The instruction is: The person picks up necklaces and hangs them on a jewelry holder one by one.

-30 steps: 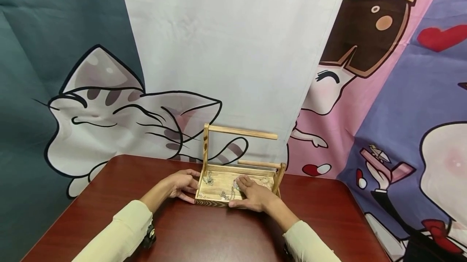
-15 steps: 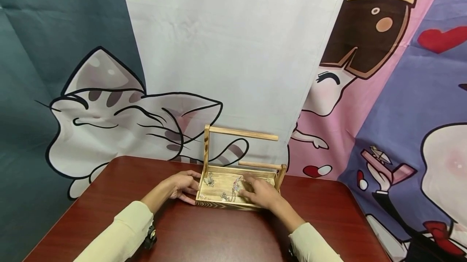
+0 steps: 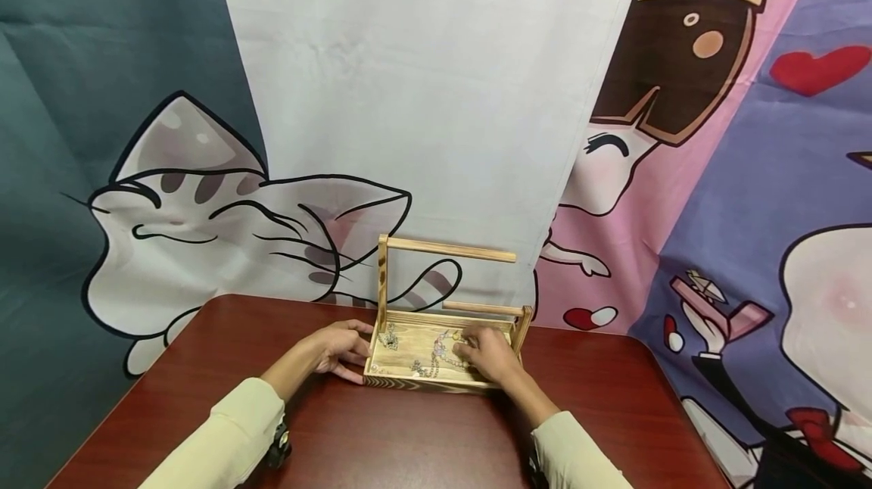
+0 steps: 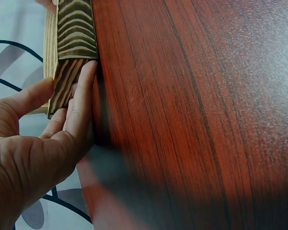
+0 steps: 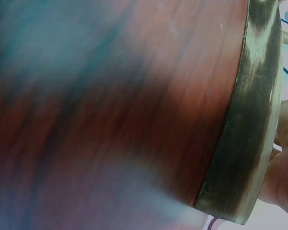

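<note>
A light wooden tray point(image 3: 409, 354) with an upright frame holds several pieces of jewellery. My left hand point(image 3: 344, 349) rests its outstretched fingers against the tray's left end; in the left wrist view, fingers point(image 4: 80, 103) touch the end panel. Over the right half, my right hand point(image 3: 490, 354) reaches into the tray with bent fingers. Their tips are hidden, so I cannot tell what they hold. A beaded chain point(image 3: 436, 362) with pinkish parts lies beside this hand, and a small yellow piece point(image 3: 456, 336) is near its fingers. A silvery cluster point(image 3: 390, 337) lies at the tray's left.
A tall wooden bar point(image 3: 453, 249) and a lower bar point(image 3: 484, 308) rise behind the tray. The tray stands on a reddish-brown table point(image 3: 409, 436). A printed cartoon cloth point(image 3: 422, 95) hangs directly behind the table.
My right hand has drawn back to the right from the tray's middle, and its fingers now bend downward. More of the chain and the yellow piece show. The left hand stays at the tray's end.
</note>
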Motion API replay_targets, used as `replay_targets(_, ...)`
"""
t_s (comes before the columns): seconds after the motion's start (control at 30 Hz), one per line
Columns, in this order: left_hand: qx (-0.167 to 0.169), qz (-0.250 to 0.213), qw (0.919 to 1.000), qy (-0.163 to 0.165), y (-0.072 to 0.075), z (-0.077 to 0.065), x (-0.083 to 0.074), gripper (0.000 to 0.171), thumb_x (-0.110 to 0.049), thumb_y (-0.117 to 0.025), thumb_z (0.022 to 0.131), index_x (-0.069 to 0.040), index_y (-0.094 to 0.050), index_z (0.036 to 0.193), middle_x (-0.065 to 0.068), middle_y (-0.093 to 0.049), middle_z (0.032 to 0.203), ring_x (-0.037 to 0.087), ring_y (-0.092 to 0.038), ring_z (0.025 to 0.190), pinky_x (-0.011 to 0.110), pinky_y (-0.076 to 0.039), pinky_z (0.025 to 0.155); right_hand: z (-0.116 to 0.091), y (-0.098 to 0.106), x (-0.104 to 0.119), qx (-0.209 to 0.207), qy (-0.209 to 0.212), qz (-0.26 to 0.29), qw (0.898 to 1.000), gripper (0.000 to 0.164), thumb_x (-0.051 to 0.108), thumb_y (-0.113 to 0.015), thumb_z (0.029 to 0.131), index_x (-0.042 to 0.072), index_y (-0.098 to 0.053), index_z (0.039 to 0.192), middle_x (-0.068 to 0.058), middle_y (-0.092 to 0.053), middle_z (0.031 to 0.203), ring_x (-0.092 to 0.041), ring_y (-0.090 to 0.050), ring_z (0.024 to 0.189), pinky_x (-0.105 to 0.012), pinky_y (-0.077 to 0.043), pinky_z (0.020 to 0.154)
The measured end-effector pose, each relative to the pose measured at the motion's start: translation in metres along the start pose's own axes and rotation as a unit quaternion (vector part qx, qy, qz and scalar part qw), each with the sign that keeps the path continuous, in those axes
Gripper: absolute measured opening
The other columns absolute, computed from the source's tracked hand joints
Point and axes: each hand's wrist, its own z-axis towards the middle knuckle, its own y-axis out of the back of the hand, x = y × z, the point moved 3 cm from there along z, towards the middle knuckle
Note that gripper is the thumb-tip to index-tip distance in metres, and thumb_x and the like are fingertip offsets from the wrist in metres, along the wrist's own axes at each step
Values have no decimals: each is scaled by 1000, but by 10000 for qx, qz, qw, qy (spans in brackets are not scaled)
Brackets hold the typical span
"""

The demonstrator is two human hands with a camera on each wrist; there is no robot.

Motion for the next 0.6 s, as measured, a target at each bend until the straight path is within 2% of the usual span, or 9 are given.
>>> replay_targets(0.07, 5, 6, 10000, -4, 0, 0, 0, 66, 8, -63, 98, 1, -42, 159, 27, -71, 133, 31, -74, 107, 56, -73, 84, 2, -10, -17, -175, 36, -105, 9998, 25, 34, -84, 101, 9, -84, 104, -12, -82, 104, -29, -78, 94, -45, -67, 82)
replay_targets(0.13, -6, 5, 10000, -1, 0, 0, 0, 65, 8, -63, 98, 1, -42, 159, 26, -71, 133, 31, -74, 107, 56, -73, 84, 5, -22, -33, -295, -49, -201, 9993, 28, 36, -86, 99, 11, -87, 110, -12, -85, 119, -32, -81, 110, -49, -68, 97)
replay_targets(0.27, -29, -3, 10000, -1, 0, 0, 0, 65, 8, -63, 97, 0, -43, 159, 26, -71, 133, 31, -74, 107, 57, -73, 85, 10, -30, -39, -419, -417, -169, 9981, 26, 27, -95, 88, 10, -89, 107, -12, -85, 123, -37, -80, 117, -56, -65, 107)
replay_targets(0.37, -37, -13, 10000, 2, 1, 0, 1, 65, 8, -63, 98, 0, -43, 159, 26, -72, 133, 31, -75, 107, 57, -73, 85, 13, -30, -35, -454, -488, -321, 9973, 24, 23, -97, 86, 8, -90, 104, -12, -86, 117, -37, -80, 113, -54, -66, 104)
replay_targets(0.43, -33, -9, 10000, -6, 1, 0, 1, 65, 8, -63, 98, 0, -43, 159, 27, -72, 133, 31, -75, 107, 57, -73, 85, 11, -24, -28, -406, -458, -338, 9976, 23, 24, -95, 89, 7, -90, 104, -13, -86, 113, -36, -81, 110, -51, -67, 102)
replay_targets(0.5, -32, -12, 10000, -11, 0, 0, 2, 65, 8, -63, 98, 0, -43, 159, 27, -72, 133, 31, -75, 107, 56, -73, 85, 10, -15, -16, -421, -372, -321, 9979, 19, 22, -95, 90, 7, -90, 101, -14, -86, 107, -34, -81, 103, -49, -68, 95)
replay_targets(0.6, -17, -15, 10000, -31, 0, 0, 2, 66, 8, -63, 97, 0, -44, 159, 27, -71, 134, 31, -75, 107, 56, -73, 84, 8, -12, -15, -528, -223, -85, 9983, 15, 22, -94, 91, 8, -91, 94, -10, -85, 99, -27, -80, 92, -41, -68, 83)
